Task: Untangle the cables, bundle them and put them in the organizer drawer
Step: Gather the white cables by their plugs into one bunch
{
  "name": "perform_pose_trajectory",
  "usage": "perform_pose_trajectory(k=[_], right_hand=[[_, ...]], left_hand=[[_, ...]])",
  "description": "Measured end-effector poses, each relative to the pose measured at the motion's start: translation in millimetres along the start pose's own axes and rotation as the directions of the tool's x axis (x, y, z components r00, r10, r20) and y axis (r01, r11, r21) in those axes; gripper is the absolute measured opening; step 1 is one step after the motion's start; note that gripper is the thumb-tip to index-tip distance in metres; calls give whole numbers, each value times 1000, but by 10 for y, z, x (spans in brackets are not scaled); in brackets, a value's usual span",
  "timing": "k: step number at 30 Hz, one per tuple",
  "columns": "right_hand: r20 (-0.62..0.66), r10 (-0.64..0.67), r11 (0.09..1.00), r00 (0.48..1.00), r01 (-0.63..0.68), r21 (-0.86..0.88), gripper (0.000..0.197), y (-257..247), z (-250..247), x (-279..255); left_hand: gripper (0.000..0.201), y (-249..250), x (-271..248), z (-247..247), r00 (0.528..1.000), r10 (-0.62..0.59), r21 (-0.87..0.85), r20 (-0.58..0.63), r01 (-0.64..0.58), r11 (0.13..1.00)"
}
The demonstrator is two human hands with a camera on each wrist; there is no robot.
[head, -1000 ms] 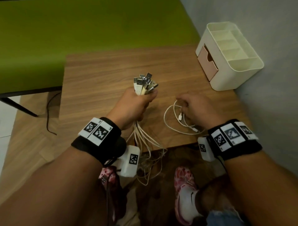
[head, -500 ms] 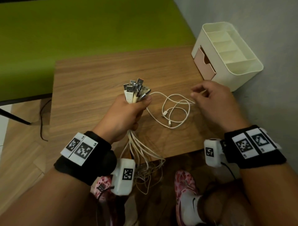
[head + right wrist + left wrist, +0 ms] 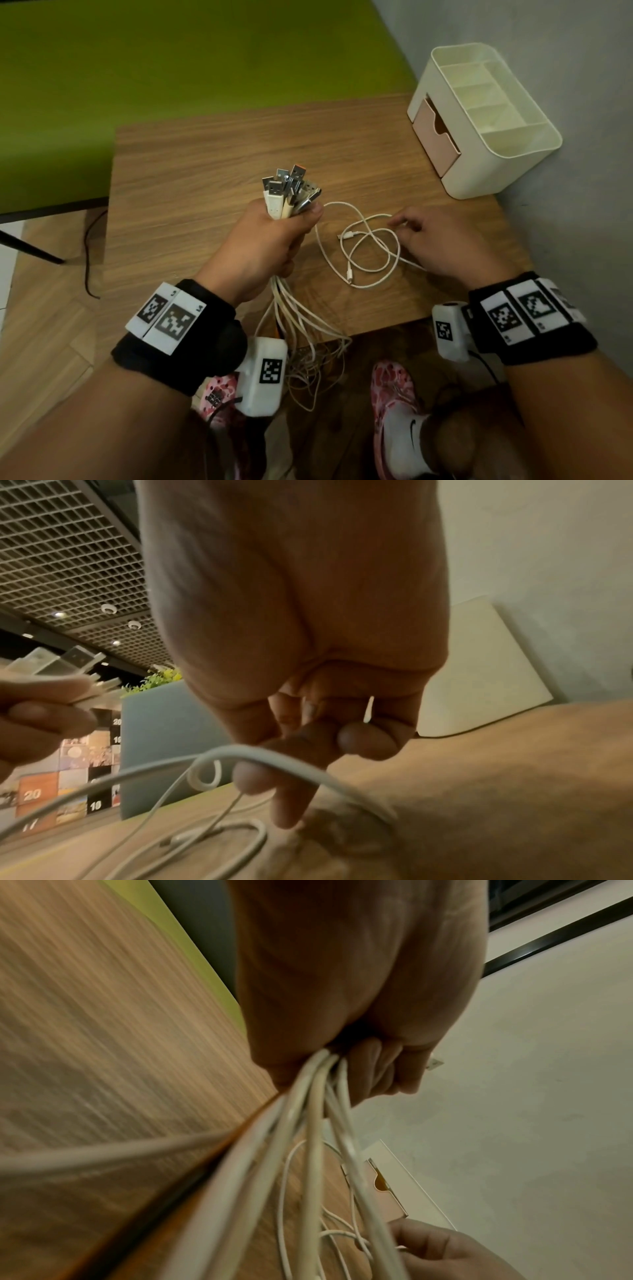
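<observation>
My left hand grips a bundle of white cables upright above the wooden table, USB plugs sticking out on top. Their tails hang past the table's front edge; the left wrist view shows these cables leaving my fist. One loose white cable lies in loops on the table between my hands. My right hand rests over its right side and pinches a strand between thumb and fingers. The cream organizer with a pink drawer, slightly open, stands at the far right corner.
A green surface lies beyond the table. A grey wall runs along the right, close behind the organizer. Below the front edge are my feet in pink shoes and a black cord on the floor at left.
My right hand lifted the loose cable toward the organizer, spreading it out, then came back down over the loops. The left hand kept holding the bundle upright.
</observation>
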State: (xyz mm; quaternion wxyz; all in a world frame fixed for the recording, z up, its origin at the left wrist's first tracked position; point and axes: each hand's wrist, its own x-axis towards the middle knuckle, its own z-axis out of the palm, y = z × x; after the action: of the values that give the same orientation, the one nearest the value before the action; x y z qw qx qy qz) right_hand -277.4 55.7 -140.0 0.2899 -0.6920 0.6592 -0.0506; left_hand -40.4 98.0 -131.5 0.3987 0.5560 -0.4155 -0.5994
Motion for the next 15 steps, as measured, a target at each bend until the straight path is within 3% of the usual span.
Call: perform_pose_trajectory(k=[10, 15], right_hand=[[-5, -122, 983, 992, 120, -141, 27, -101, 248, 6], [-16, -162, 961, 987, 154, -230, 13, -174, 302, -11]], left_hand=[[31, -2, 2, 2, 1000, -5, -13, 15, 5, 1000], [28, -1, -1, -1, 1000, 3, -13, 17, -3, 1000]])
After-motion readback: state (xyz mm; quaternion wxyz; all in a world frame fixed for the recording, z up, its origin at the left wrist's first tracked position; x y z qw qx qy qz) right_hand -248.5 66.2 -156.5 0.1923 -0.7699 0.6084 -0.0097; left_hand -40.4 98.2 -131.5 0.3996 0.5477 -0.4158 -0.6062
